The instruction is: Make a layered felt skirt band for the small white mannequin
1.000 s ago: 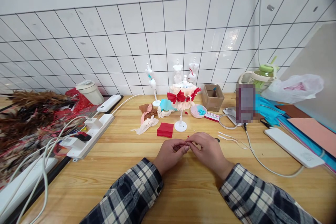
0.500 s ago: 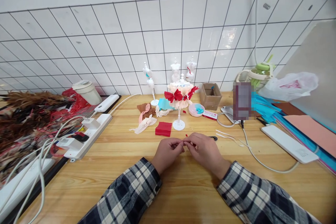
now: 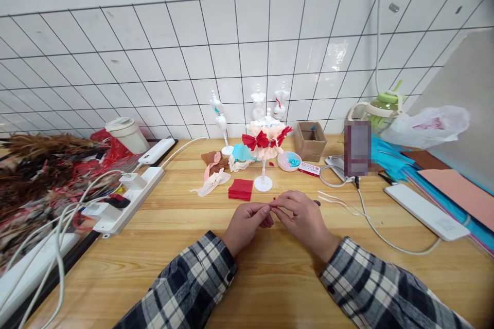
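Observation:
My left hand [image 3: 250, 222] and my right hand [image 3: 303, 219] meet fingertip to fingertip above the wooden table. Both are closed in a pinch. Whatever lies between the fingertips is too small to make out; a trace of red shows there. Just beyond my left hand is a stack of red crepe paper [image 3: 240, 189]. Behind my hands stands a small white dress form [image 3: 263, 183] wearing a ruffled cream paper skirt [image 3: 266, 151] with red paper bows [image 3: 256, 141]. The dark end of a tool [image 3: 317, 203] pokes out behind my right hand.
Other small dress forms [image 3: 221, 119] stand against the tiled wall. A pink bowl [image 3: 283, 165] with blue scraps and a cardboard box [image 3: 310, 143] are at the back. White strips [image 3: 336, 201] and cables lie right; a power strip [image 3: 131, 200] and feathers [image 3: 34, 180] are left.
My right hand's fingers have shifted slightly, covering more of the dark tool behind them. The left fingers have curled a little differently, and the fingertips still meet.

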Demonstrator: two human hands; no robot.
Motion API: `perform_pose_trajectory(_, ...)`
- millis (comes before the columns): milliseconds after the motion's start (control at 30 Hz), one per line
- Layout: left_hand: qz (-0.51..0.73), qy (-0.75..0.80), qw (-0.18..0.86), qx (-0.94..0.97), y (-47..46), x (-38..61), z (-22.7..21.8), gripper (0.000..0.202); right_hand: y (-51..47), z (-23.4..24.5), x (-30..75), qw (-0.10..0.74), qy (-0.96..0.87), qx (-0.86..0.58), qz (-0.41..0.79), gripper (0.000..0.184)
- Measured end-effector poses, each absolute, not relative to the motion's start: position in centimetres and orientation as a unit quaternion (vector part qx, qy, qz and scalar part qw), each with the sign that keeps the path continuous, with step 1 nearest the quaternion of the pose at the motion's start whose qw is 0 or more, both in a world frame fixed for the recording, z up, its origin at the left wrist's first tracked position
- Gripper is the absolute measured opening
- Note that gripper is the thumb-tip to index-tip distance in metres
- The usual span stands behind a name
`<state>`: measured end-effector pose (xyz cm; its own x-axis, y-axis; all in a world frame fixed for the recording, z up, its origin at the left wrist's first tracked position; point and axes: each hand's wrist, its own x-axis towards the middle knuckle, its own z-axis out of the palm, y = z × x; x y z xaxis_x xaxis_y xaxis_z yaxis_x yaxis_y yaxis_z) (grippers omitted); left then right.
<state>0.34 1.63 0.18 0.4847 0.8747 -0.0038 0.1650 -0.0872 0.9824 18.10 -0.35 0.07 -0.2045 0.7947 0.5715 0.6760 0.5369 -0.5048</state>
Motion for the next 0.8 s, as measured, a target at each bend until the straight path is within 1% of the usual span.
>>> perform_pose_trajectory(33,0.314,0.397,0.524,0.685,1.6,0.2,0.2,0.043,-0.3,0.0,18.1,0.411,-0.769,-0.481,0.089,0.011)
perform_pose_trajectory(100,0.284,0.402,0.433,0.755,1.6,0.0,0.3,0.041,0.0,-0.1,18.2,0.388,-0.763,-0.497,0.138,0.007)
perform_pose_trajectory(167,0.250,0.397,0.333,0.818,1.6,-0.2,0.4,0.037,0.2,-0.1,18.3,0.348,-0.763,-0.512,0.187,0.004)
perform_pose_trajectory(200,0.238,0.394,0.301,0.835,1.6,-0.3,0.4,0.036,0.3,-0.2,18.3,0.326,-0.767,-0.515,0.200,0.004)
perform_pose_trajectory(267,0.233,0.393,0.287,0.842,1.5,-0.2,0.4,0.035,0.3,-0.1,18.3,0.290,-0.782,-0.518,0.191,0.006)
perform_pose_trajectory(367,0.252,0.400,0.326,0.818,1.5,-0.1,0.1,0.035,-0.2,0.2,18.0,0.249,-0.808,-0.518,0.127,0.010)
perform_pose_trajectory(433,0.271,0.413,0.361,0.791,1.5,0.0,-0.1,0.036,-0.4,0.4,17.9,0.242,-0.811,-0.522,0.106,0.013)
perform_pose_trajectory(500,0.298,0.443,0.386,0.752,1.7,-0.1,-0.4,0.036,-0.6,0.6,17.9,0.268,-0.801,-0.522,0.118,0.013)
perform_pose_trajectory(567,0.341,0.481,0.396,0.704,2.3,-0.1,-0.6,0.040,-0.5,0.7,17.9,0.322,-0.781,-0.514,0.148,0.014)
perform_pose_trajectory(700,0.468,0.505,0.356,0.632,4.5,0.8,-1.0,0.044,0.3,0.2,18.1,0.436,-0.718,-0.500,0.210,0.014)
perform_pose_trajectory(800,0.517,0.485,0.329,0.624,6.3,2.4,-1.4,0.048,1.0,-0.7,18.3,0.477,-0.674,-0.504,0.254,0.019)
